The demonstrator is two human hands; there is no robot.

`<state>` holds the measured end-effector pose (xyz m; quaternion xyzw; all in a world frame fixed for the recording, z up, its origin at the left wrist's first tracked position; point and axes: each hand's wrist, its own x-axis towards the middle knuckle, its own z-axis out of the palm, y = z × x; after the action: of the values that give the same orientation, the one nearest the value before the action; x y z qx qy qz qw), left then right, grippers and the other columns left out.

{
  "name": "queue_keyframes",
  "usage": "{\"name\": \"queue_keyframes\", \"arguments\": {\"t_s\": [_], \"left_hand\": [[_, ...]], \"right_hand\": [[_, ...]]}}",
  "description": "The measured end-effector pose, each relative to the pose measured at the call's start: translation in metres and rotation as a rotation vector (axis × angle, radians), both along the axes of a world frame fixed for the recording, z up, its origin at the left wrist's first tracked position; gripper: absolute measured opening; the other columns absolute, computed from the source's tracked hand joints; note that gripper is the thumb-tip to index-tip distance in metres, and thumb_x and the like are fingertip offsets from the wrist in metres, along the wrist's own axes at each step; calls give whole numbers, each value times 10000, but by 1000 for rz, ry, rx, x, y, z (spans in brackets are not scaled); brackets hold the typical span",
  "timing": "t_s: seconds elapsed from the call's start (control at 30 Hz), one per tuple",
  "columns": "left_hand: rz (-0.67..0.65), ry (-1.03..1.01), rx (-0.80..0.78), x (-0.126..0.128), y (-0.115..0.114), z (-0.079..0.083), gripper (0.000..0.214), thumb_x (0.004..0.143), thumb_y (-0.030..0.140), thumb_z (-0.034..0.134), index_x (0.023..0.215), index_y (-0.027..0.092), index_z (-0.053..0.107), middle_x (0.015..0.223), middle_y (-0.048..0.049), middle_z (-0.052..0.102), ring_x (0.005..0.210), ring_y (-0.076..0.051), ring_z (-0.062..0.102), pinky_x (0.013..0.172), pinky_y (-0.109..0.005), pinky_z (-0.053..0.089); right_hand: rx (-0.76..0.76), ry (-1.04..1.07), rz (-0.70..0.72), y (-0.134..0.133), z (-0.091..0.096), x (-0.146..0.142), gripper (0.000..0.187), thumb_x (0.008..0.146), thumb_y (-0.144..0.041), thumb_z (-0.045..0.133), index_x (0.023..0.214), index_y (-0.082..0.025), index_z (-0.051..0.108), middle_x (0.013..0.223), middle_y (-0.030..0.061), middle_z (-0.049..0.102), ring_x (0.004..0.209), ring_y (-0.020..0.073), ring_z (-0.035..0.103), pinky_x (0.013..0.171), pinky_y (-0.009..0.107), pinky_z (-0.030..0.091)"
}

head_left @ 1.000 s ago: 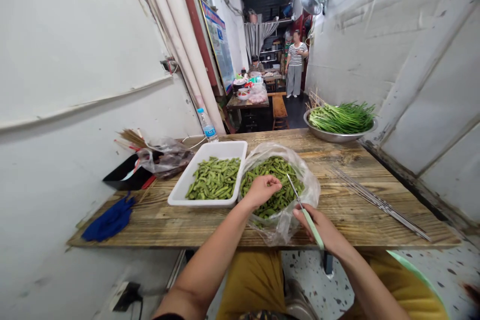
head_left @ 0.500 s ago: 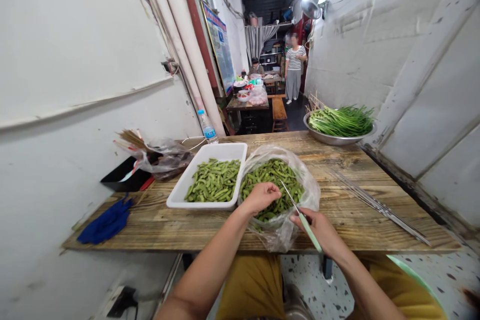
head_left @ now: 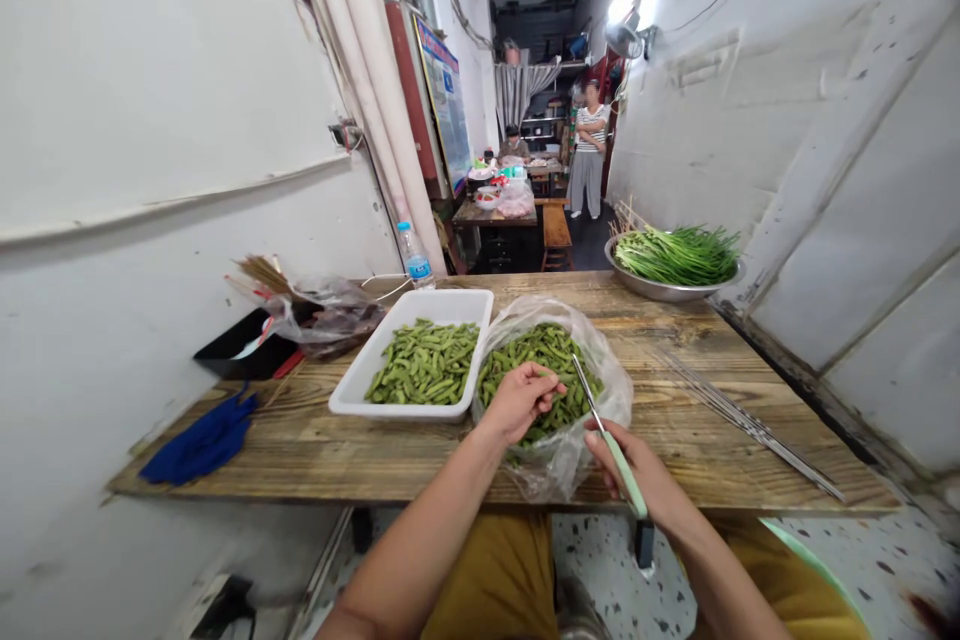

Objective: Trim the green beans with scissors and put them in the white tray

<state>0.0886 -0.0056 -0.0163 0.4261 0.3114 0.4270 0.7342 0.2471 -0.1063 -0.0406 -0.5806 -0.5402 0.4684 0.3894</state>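
Observation:
My right hand (head_left: 626,465) grips scissors (head_left: 619,470) with pale green handles, seen nearly edge-on, their metal blades slanting up and away over the pods. To their left, my left hand (head_left: 521,400) is closed in a pinch; a green edamame pod seems to be at its fingertips, mostly hidden. Below both hands, edamame pods (head_left: 525,355) fill a clear plastic bag (head_left: 611,375) with its mouth spread wide. Against the bag's left side stands a white rectangular tub (head_left: 352,390), holding more edamame pods (head_left: 424,360).
Thin metal skewers (head_left: 750,425) lie at the table's right. A metal bowl of green stalks (head_left: 675,255) stands at the back right. A blue cloth (head_left: 202,440), a black box (head_left: 244,350) and a water bottle (head_left: 416,255) are on the left. Two people are farther back.
My left hand has turned slightly, its fingers curling more. The scissors have tilted a little more upright, their tips shifting right. The standing person in the background has folded their arms.

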Motion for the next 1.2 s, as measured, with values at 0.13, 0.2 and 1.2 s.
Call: {"name": "queue_keyframes", "arguments": {"t_s": [0.13, 0.2, 1.2], "left_hand": [[22, -47, 1, 1, -2, -3, 297, 623, 252, 729, 742, 125, 489, 652, -68, 652, 465, -30, 420, 435, -147, 268], [22, -50, 4, 1, -3, -3, 301, 624, 257, 731, 742, 124, 488, 667, -77, 658, 460, -28, 415, 435, -151, 262], [90, 1411, 1143, -49, 32, 3, 173, 810, 236, 521, 910, 233, 662, 931, -67, 626, 962, -220, 487, 904, -416, 249]], "right_hand": [[-46, 46, 13, -1, 0, -3, 515, 773, -596, 495, 1056, -167, 531, 465, -88, 382, 361, 81, 366, 337, 181, 322], [-45, 21, 26, -2, 2, -4, 506, 776, -595, 492, 1037, -165, 546, 455, -84, 386, 362, 82, 374, 337, 179, 311], [-113, 7, 1, 0, -20, 2, 536, 728, -511, 586, 1144, -182, 512, 534, -69, 446, 423, 114, 465, 403, 219, 399]]}}
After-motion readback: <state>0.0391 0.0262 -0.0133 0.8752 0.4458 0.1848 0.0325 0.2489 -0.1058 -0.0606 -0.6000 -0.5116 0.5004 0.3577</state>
